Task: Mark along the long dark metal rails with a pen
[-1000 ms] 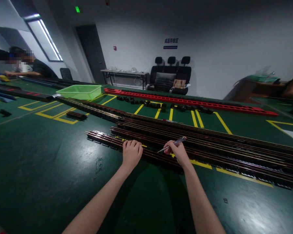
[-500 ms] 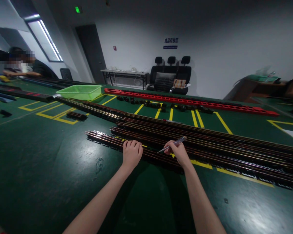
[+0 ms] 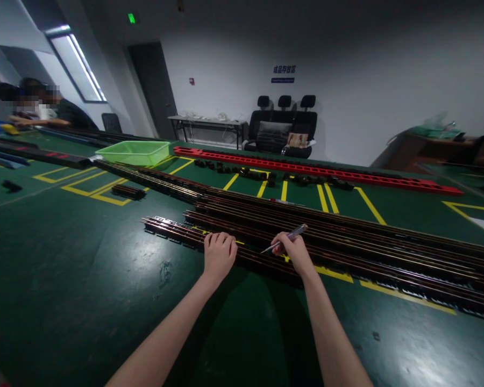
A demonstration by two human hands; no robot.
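Observation:
A dark rail strip [image 3: 173, 229] with thin copper-coloured rods along it lies on the green table in front of me. My left hand [image 3: 220, 252] is closed over its middle, with the fingers bent across the far edge. To the right, my right hand [image 3: 288, 248] pinches a slim screwdriver [image 3: 297, 232] with a clear-looking handle. The thin shaft slants down to the left, its tip at the strip between my hands; whether the tip touches is too small to tell. Just beyond lie several long, similar strips [image 3: 347, 236] side by side.
A light-green basket [image 3: 133, 153] stands at the back left, near a short strip piece [image 3: 128, 191]. Small black parts [image 3: 250, 173] line up before a long red rail [image 3: 314, 169]. Yellow tape [image 3: 322, 198] marks the green table [image 3: 84, 279]. People [image 3: 44, 110] sit at the far left.
My view has shifted very slightly. Both hands and the screwdriver keep almost the same place on the strip.

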